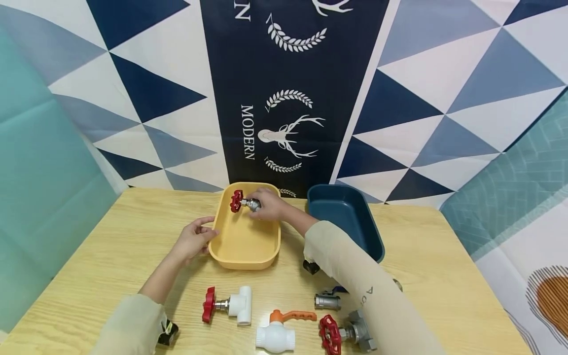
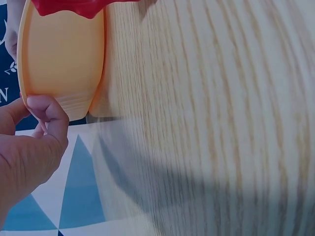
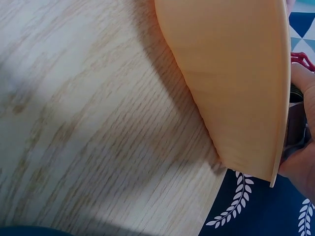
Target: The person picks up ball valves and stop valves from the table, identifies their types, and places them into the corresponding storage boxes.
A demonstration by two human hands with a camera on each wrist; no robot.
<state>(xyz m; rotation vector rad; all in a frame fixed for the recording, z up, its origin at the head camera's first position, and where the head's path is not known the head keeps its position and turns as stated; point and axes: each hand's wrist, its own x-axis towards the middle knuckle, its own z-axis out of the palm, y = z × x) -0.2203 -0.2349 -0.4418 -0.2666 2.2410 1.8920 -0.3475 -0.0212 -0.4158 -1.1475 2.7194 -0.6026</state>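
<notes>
My right hand (image 1: pixel 270 204) reaches into the far part of a yellow plastic bin (image 1: pixel 244 241) and grips a metal gate valve (image 1: pixel 254 203) by its body. The valve's red handwheel (image 1: pixel 236 201) points left, over the bin's interior. At the bin's left side, my left hand (image 1: pixel 195 240) pinches the rim, with the thumb on the inner side and fingers outside. The left wrist view shows this pinch of the left hand (image 2: pixel 39 142) at the bin's edge. In the right wrist view, the bin's wall (image 3: pixel 236 88) partly hides the valve and right hand (image 3: pixel 302 162).
A dark blue bin (image 1: pixel 339 214) stands to the right, partly behind my right sleeve. Nearer lie a white tee-shaped valve (image 1: pixel 241 305) with a red handwheel, a white ball valve (image 1: pixel 275 337) with an orange lever, a small metal ball valve (image 1: pixel 327 301) and another red-wheeled metal valve (image 1: pixel 330 335).
</notes>
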